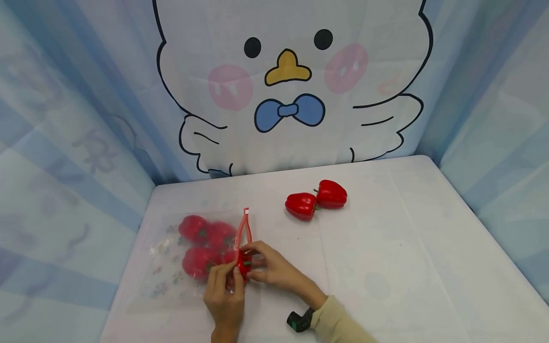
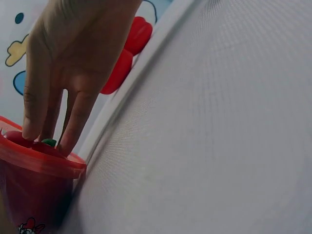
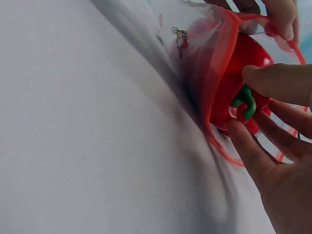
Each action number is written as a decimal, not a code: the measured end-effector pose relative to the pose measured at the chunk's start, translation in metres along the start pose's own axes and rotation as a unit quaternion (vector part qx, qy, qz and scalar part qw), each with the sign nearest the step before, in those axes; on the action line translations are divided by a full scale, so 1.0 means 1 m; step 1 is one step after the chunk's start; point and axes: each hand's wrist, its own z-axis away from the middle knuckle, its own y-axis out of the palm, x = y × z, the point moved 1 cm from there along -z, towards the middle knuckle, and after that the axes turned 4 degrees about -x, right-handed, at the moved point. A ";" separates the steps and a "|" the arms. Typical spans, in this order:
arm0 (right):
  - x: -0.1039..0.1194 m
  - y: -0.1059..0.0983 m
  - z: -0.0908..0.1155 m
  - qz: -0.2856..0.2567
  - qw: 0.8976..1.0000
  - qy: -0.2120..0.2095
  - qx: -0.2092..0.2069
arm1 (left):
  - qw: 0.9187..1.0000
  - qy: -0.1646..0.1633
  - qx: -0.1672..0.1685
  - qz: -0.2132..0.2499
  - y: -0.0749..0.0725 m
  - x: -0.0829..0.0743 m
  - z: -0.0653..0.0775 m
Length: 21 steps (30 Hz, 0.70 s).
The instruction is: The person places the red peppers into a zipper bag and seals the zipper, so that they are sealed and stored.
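A clear zip bag (image 1: 165,286) with a red zip edge lies on its side, with several red bell peppers (image 1: 198,262) inside. My left hand (image 1: 225,295) pinches the near side of the bag's mouth. At that mouth my right hand (image 1: 274,269) holds another red bell pepper (image 3: 248,51) by its stem end, thumb and fingers spread around the green stem. The red edge (image 3: 222,73) loops around this pepper, which sits partly inside the bag. In the left wrist view, the right hand's fingertips (image 2: 31,127) reach into the red-rimmed opening.
Two more red bell peppers, one nearer (image 1: 301,206) and one farther (image 1: 331,194), lie touching beyond the right hand. A white cloth covers the table (image 1: 386,267). Printed curtains (image 1: 287,147) stand behind and at both sides. A dark wrist device (image 1: 300,321) is by the right sleeve.
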 end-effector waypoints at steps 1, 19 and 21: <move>0.000 0.001 -0.001 0.002 1.000 -0.001 -0.002 | 1.000 0.001 -0.001 0.000 0.000 0.000 0.000; -0.010 0.020 -0.015 0.007 0.999 -0.045 -0.002 | 1.000 0.004 -0.005 -0.007 0.000 0.001 0.001; -0.011 0.021 -0.016 0.016 0.999 -0.043 -0.001 | 1.000 0.005 -0.004 -0.009 0.000 0.001 0.001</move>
